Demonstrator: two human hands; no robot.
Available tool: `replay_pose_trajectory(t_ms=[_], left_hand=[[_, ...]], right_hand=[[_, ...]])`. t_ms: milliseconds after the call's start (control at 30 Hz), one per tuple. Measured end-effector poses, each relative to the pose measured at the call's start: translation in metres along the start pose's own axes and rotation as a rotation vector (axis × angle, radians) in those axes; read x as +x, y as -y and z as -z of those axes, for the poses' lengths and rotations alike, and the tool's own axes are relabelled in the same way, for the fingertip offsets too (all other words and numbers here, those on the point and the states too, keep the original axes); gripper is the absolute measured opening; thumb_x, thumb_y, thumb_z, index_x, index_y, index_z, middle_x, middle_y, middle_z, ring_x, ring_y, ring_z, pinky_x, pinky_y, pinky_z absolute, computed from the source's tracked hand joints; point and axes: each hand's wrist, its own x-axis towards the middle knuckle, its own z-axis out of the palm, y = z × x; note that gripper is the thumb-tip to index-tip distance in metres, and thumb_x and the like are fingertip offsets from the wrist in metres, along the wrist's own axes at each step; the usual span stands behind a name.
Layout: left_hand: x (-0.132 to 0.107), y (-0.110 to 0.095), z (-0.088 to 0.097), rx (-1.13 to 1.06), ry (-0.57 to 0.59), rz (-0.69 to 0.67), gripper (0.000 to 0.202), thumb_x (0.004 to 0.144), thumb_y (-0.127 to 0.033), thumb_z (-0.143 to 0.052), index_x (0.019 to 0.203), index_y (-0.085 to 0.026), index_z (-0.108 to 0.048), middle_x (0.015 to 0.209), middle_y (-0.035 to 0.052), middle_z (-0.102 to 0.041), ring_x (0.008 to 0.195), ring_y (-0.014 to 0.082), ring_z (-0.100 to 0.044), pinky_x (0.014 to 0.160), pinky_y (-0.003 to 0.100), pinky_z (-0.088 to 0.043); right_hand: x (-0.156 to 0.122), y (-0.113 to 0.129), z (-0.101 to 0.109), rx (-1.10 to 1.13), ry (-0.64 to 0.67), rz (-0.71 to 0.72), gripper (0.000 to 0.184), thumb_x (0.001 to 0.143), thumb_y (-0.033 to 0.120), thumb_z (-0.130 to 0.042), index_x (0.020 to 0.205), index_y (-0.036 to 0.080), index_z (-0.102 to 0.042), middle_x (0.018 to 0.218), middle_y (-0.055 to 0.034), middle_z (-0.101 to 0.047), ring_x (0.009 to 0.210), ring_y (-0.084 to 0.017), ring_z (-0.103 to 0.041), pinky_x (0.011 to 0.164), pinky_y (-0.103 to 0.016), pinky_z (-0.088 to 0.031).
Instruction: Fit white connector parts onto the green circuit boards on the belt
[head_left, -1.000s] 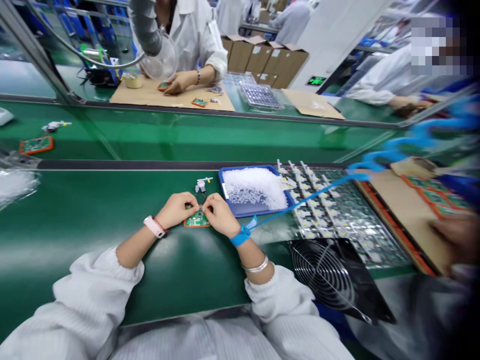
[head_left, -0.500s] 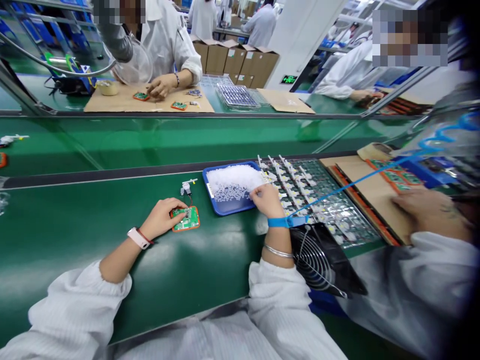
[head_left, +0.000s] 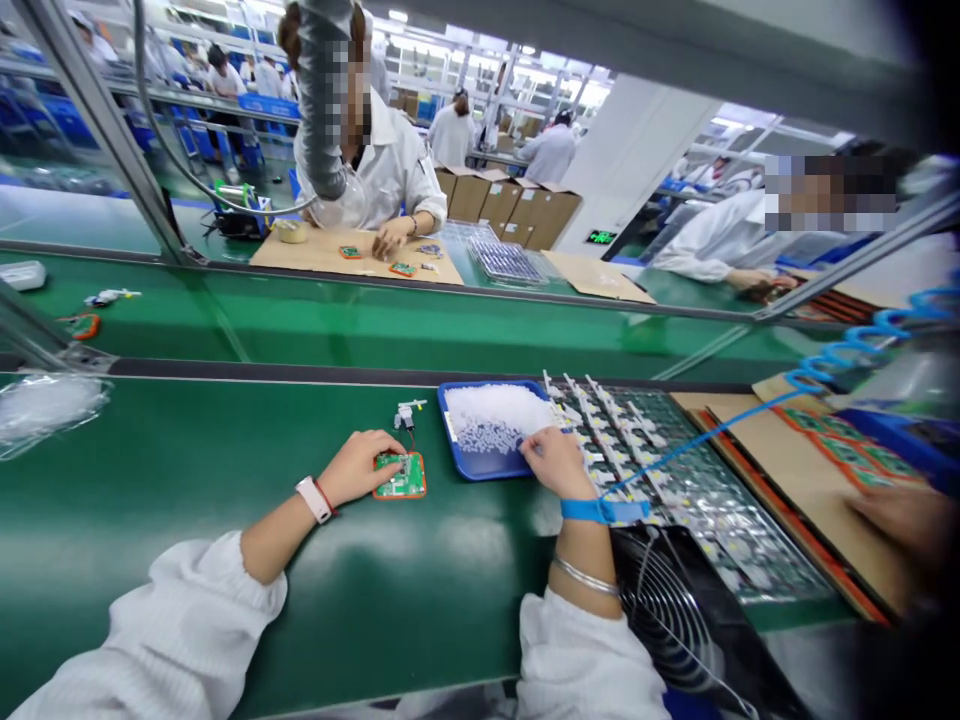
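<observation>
My left hand [head_left: 360, 467] rests on the left edge of a small green circuit board in an orange frame [head_left: 403, 476], fingers curled on it, holding it on the green table. My right hand [head_left: 553, 460] reaches into the near right corner of a blue tray [head_left: 466, 462] heaped with small white parts [head_left: 498, 412]; its fingers are bent over the parts and what they pinch is hidden. A blue wrist strap [head_left: 600, 510] with a coiled blue cord sits on my right wrist. A small white connector piece [head_left: 406, 411] lies just behind the board.
A clear tray of white components [head_left: 660, 470] lies right of the blue tray. A black fan [head_left: 675, 610] stands at the near right. A co-worker's hand [head_left: 904, 515] rests on cardboard with green boards at far right. Other people work across the conveyor. A plastic bag [head_left: 45, 405] lies far left.
My right hand left the circuit board and moved right to the blue tray of white parts. My left hand stayed on the board. The view tilted upward.
</observation>
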Motion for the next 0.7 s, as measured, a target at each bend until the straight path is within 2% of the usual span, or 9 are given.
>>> replay_pose_trajectory(t_ms=[100,167,233,300,400,500,567,700], left_hand=[[0.0,-0.001,0.0,-0.001,-0.009,0.006,0.015,0.082,-0.027,-0.058,0.094,-0.021,-0.064,0.096,0.0029,-0.069,0.092,0.0201,-0.061,0.081,0.032,-0.041],[0.0,-0.001,0.0,-0.016,-0.022,-0.002,0.015,0.082,-0.028,-0.058,0.094,-0.021,-0.065,0.095,0.003,-0.069,0.091,0.02,-0.061,0.082,0.032,-0.041],[0.0,-0.001,-0.001,-0.05,-0.047,-0.002,0.016,0.083,-0.029,-0.058,0.094,-0.02,-0.065,0.094,0.0033,-0.069,0.089,0.019,-0.061,0.08,0.032,-0.042],[0.001,-0.002,-0.002,-0.1,-0.088,0.01,0.016,0.084,-0.029,-0.056,0.092,-0.02,-0.066,0.092,0.0036,-0.069,0.085,0.018,-0.061,0.079,0.031,-0.043],[0.001,-0.008,-0.003,-0.18,-0.166,0.017,0.016,0.086,-0.027,-0.053,0.089,-0.019,-0.066,0.09,0.004,-0.069,0.086,0.0177,-0.06,0.079,0.031,-0.044],[0.001,-0.013,-0.003,-0.203,-0.183,0.008,0.016,0.086,-0.026,-0.053,0.087,-0.02,-0.067,0.091,0.0036,-0.07,0.087,0.0179,-0.06,0.081,0.032,-0.044],[0.0,-0.016,-0.003,-0.198,-0.168,0.015,0.016,0.086,-0.025,-0.053,0.083,-0.02,-0.068,0.088,0.0029,-0.07,0.084,0.0176,-0.06,0.08,0.032,-0.044],[0.001,-0.014,-0.002,-0.209,-0.144,0.061,0.017,0.085,-0.026,-0.055,0.078,-0.02,-0.068,0.082,0.0021,-0.071,0.079,0.0167,-0.06,0.076,0.03,-0.045]], right_hand=[[0.001,-0.002,0.001,0.011,-0.022,0.032,0.02,0.081,0.024,-0.051,0.069,0.017,-0.065,0.093,-0.0126,-0.061,0.089,-0.027,-0.052,0.072,-0.037,-0.038],[0.0,0.003,0.004,0.094,-0.098,0.09,0.019,0.081,0.021,-0.049,0.067,0.017,-0.061,0.09,-0.0128,-0.059,0.09,-0.028,-0.052,0.077,-0.04,-0.039],[-0.003,0.021,0.008,0.287,-0.201,0.207,0.016,0.081,0.02,-0.048,0.068,0.018,-0.057,0.09,-0.0118,-0.056,0.093,-0.027,-0.051,0.083,-0.043,-0.04],[-0.012,0.052,0.011,0.54,-0.252,0.379,0.013,0.083,0.022,-0.047,0.073,0.02,-0.055,0.093,-0.0101,-0.054,0.096,-0.025,-0.051,0.088,-0.043,-0.04],[-0.031,0.104,0.007,0.8,-0.128,0.594,0.013,0.086,0.022,-0.045,0.075,0.022,-0.052,0.098,-0.0081,-0.052,0.101,-0.021,-0.051,0.091,-0.04,-0.041],[-0.045,0.138,-0.004,0.896,-0.001,0.641,0.011,0.085,0.018,-0.046,0.076,0.021,-0.051,0.1,-0.0082,-0.05,0.102,-0.02,-0.05,0.091,-0.039,-0.041],[-0.048,0.144,-0.01,0.924,0.038,0.622,0.011,0.085,0.017,-0.046,0.076,0.02,-0.051,0.1,-0.0085,-0.05,0.103,-0.02,-0.049,0.091,-0.039,-0.041],[-0.045,0.14,-0.016,0.955,0.077,0.604,0.013,0.085,0.017,-0.046,0.073,0.02,-0.051,0.098,-0.0078,-0.05,0.101,-0.019,-0.05,0.091,-0.039,-0.041]])
